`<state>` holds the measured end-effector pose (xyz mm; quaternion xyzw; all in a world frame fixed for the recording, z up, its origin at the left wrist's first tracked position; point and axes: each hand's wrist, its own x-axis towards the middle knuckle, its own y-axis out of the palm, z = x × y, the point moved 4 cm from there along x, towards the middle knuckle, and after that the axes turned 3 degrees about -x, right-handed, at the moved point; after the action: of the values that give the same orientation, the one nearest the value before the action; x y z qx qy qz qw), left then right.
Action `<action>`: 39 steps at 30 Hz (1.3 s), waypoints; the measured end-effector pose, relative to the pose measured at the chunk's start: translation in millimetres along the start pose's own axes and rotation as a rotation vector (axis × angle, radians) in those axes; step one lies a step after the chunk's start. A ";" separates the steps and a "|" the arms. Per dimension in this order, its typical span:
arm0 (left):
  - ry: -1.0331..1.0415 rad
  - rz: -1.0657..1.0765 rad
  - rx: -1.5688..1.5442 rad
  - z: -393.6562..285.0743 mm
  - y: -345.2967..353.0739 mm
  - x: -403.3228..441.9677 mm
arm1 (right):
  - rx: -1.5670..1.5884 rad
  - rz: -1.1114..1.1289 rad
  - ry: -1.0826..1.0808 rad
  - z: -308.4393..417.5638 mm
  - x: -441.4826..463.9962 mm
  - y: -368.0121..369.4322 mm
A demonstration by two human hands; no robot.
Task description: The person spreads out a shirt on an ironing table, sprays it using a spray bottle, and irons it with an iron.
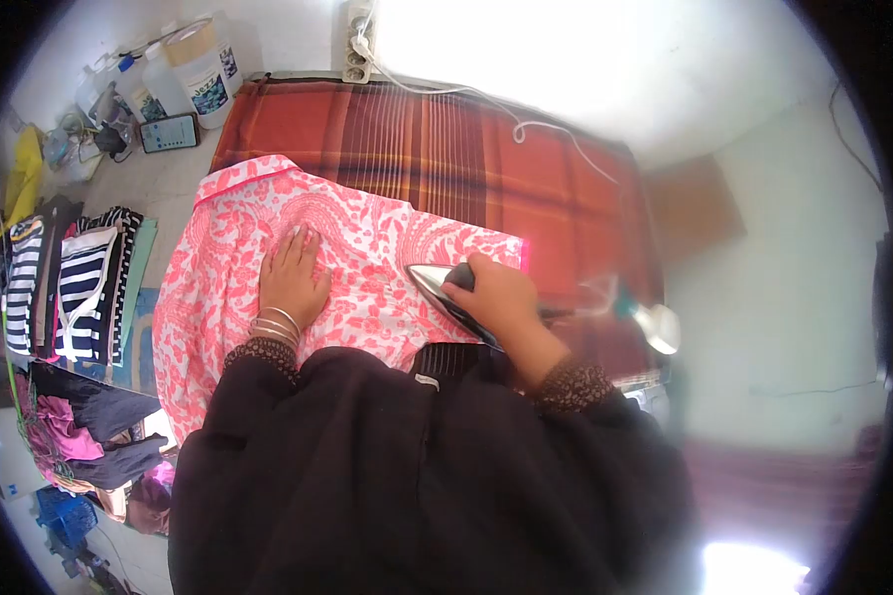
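Toward the plaid cloth (566,208)'s left edge, a pink shirt (362,233) lies under the flat, spread left hand (294,275), while the right hand (493,297) grips an iron (430,279).

One camera is in use, worn on the person's head and facing forward and steeply down. The wearer's dark clothing (417,476) fills the foreground around 6 o'clock, nearest the lens. Coverage is at close working range: the left hand (293,278) registers at 9 o'clock, the right hand (501,293) at 3 o'clock, just off centre. The plaid cloth (566,208) extends away toward 12 o'clock; the phone (170,133) falls at 10 o'clock. The wide field is rounded, with dark corners.
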<state>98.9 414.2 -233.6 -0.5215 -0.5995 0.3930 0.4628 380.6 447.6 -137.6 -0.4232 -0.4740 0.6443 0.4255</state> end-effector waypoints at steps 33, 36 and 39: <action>0.043 -0.245 0.204 16.4 -2.1 109.6 | -0.013 -0.096 -0.070 38.7 115.9 -2.9; 0.053 -0.341 0.155 22.9 -3.2 110.5 | -0.014 0.052 -0.059 49.6 81.1 -2.5; 0.084 -0.354 0.085 22.3 -5.4 113.0 | -0.003 0.054 -0.044 46.4 62.7 17.7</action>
<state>72.8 525.4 -217.9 -0.4036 -0.6450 0.3083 0.5710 316.4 492.2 -154.8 -0.4225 -0.4726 0.6639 0.3968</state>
